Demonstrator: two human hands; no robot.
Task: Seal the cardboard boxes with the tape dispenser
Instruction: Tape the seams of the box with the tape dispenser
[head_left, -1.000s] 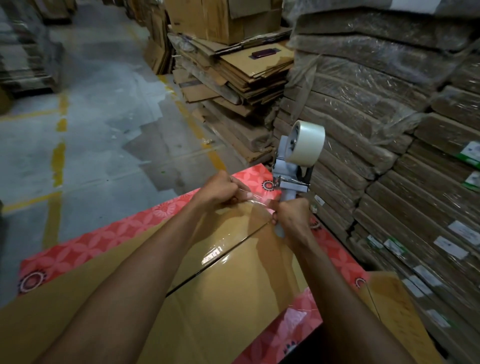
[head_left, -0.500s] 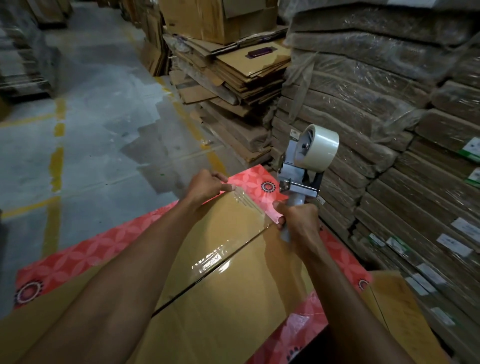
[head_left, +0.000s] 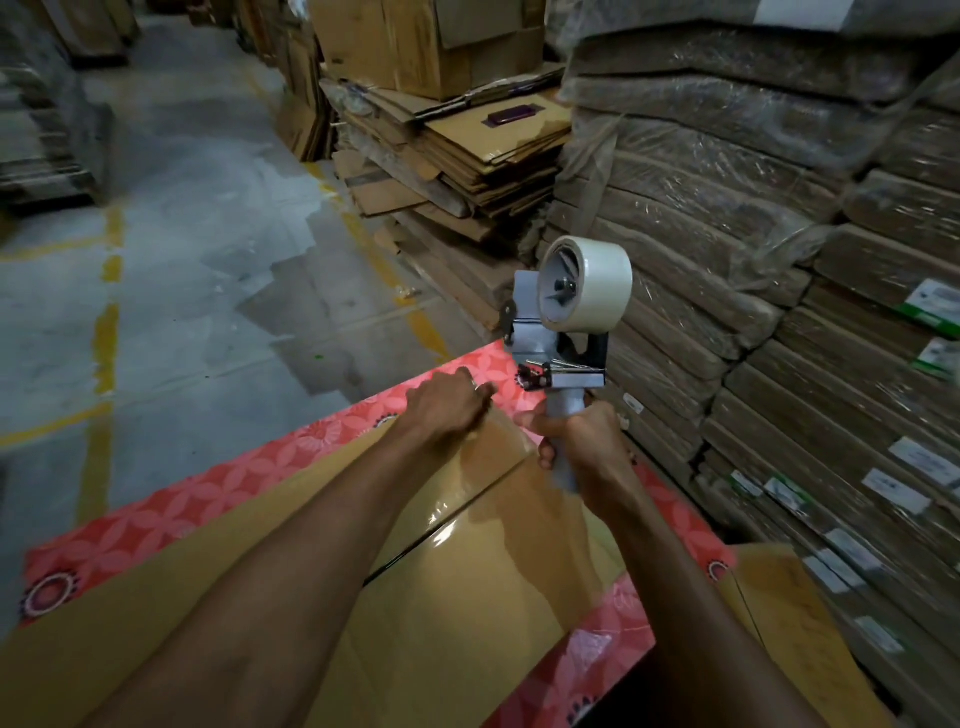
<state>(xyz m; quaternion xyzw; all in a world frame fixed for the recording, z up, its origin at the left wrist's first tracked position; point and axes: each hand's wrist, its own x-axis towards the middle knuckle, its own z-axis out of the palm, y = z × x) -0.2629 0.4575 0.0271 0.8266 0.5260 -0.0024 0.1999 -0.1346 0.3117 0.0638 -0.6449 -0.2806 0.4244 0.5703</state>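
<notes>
Tape dispenser (head_left: 558, 343) held upright above the far corner of the cardboard box (head_left: 467, 597), clear of the top, roll of pale tape (head_left: 592, 283) uppermost. Right hand (head_left: 582, 447) wrapped round the grey handle, fingers clamped tight on it, thumb toward the box. Left hand (head_left: 447, 408) just beside it, knuckles up, resting on the box top at the far edge; fingers bent and close together, tips pressed down where the seam (head_left: 415, 551) ends. Cannot tell whether they pinch anything. Glossy strip of clear tape (head_left: 452, 512) lies along the seam between the two brown flaps, catching light. Box has a red flower-patterned border round its edges. Both forearms reach across the top. To the right, close by, tall stack of film-wrapped bundles (head_left: 727, 208) with small white and green labels. Behind the dispenser, a leaning pile of flattened cartons (head_left: 467, 156), a small purple object (head_left: 511, 115) lying on it. To the left, grey concrete floor (head_left: 182, 234) with worn yellow lines.
</notes>
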